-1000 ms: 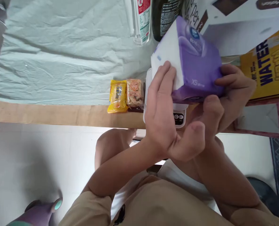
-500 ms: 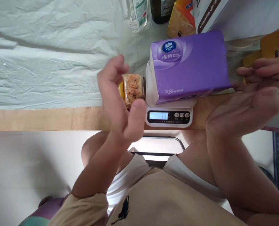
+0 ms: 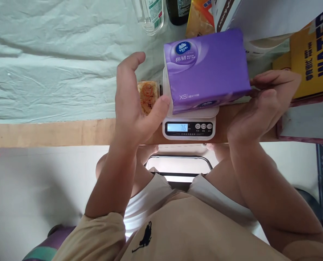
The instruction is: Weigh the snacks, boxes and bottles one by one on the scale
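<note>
A purple pack of tissues (image 3: 213, 69) lies on the white weighing tray of a kitchen scale (image 3: 212, 130). The scale's lit display (image 3: 177, 127) seems to read 76. My left hand (image 3: 133, 105) is open at the pack's left end, thumb and fingers spread, with the thumb tip close to the tray's edge. Behind that thumb sits a small wrapped snack (image 3: 148, 95), partly covered by the hand. At the pack's lower right corner is my right hand (image 3: 267, 99), fingers bent and thumb apart; the fingertips are at the corner, partly hidden, and I cannot tell how firmly they touch.
Behind the pack stand a clear bottle (image 3: 152, 18), a dark bottle (image 3: 178, 11), an orange packet (image 3: 201, 18) and a white box (image 3: 259, 18). A yellow box (image 3: 314, 61) is at the right. Pale green cloth (image 3: 55, 65) covers the table up to its wooden front edge (image 3: 55, 132).
My right hand has moved left to the pack's right corner, its fingers more bent. My left hand's fingers have straightened. The display changed from about 33 to 76. The view shifted slightly.
</note>
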Demonstrator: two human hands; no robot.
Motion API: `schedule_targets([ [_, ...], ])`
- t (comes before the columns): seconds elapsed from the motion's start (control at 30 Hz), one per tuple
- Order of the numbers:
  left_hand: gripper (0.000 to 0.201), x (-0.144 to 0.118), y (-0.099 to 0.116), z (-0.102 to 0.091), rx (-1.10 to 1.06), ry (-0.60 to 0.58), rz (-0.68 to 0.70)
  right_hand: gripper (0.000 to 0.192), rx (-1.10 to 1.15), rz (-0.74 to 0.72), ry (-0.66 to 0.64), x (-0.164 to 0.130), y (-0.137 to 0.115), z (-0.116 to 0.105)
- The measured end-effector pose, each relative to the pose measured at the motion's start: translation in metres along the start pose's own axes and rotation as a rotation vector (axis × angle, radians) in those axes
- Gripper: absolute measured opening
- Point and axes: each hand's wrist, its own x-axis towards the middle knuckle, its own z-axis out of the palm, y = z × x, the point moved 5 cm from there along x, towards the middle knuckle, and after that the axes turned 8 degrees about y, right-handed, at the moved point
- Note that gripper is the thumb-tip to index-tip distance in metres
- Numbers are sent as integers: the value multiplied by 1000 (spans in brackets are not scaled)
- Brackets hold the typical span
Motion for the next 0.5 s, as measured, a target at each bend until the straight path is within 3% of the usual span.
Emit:
schedule_targets([
  [0.07,79,1,0,4,16,-101,-13,25,27,-5,-6,1,3,0],
  [0.3,97,10,23,18,60,-290,-177,34,159,-18,-56,-1,13,18],
  [0.5,91,17,30,18,121,-297,-240,42,172,21,-37,-4,15,29],
])
